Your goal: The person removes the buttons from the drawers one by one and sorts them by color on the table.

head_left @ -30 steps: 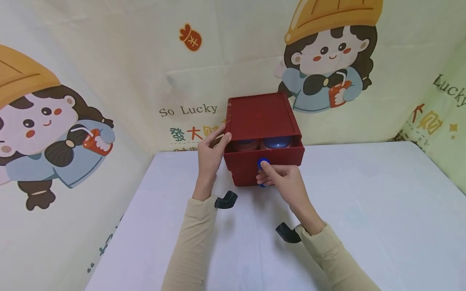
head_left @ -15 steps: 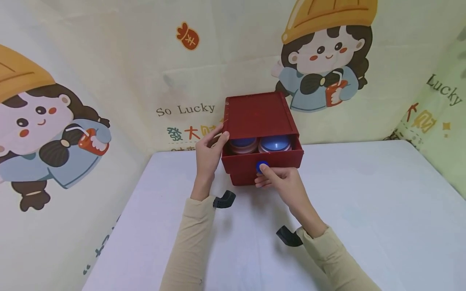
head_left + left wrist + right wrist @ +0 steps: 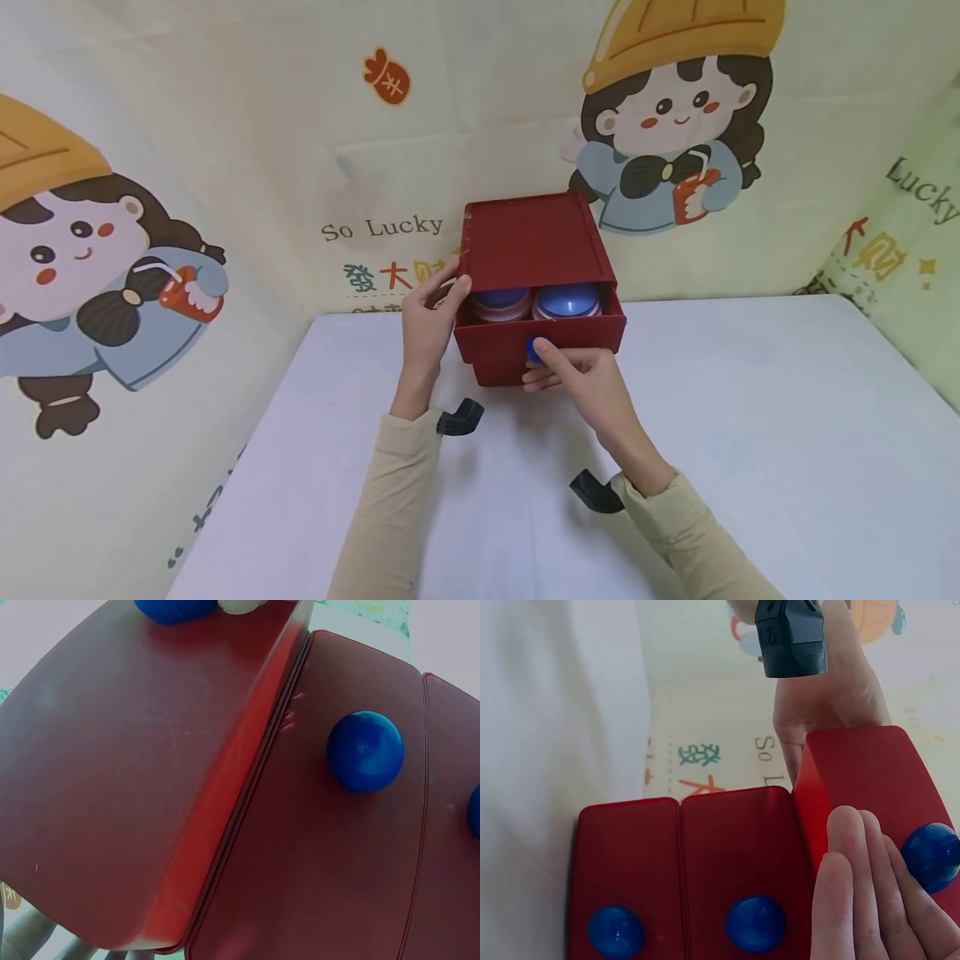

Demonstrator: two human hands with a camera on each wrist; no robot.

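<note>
A small red drawer cabinet (image 3: pixel 534 242) with blue knobs stands at the back of the table. Its top drawer (image 3: pixel 487 340) is pulled part way out, and two round containers with blue lids, a left one (image 3: pixel 501 305) and a right one (image 3: pixel 568 302), sit side by side inside. My right hand (image 3: pixel 581 379) pinches the top drawer's blue knob (image 3: pixel 931 857), the other fingers lying straight below it. My left hand (image 3: pixel 429 329) rests against the cabinet's left side near the front corner, its fingers extended; in the left wrist view only finger parts show.
Below the top drawer are a middle drawer with a blue knob (image 3: pixel 756 924) and a bottom drawer with its knob (image 3: pixel 616 932), both closed. A white-covered table (image 3: pixel 757 433) extends around the cabinet. A printed cloth (image 3: pixel 300 125) hangs behind it.
The top drawer has slid farther out towards me with my right hand on its knob, and more of the two blue-lidded containers shows. My left hand stays at the cabinet's side.
</note>
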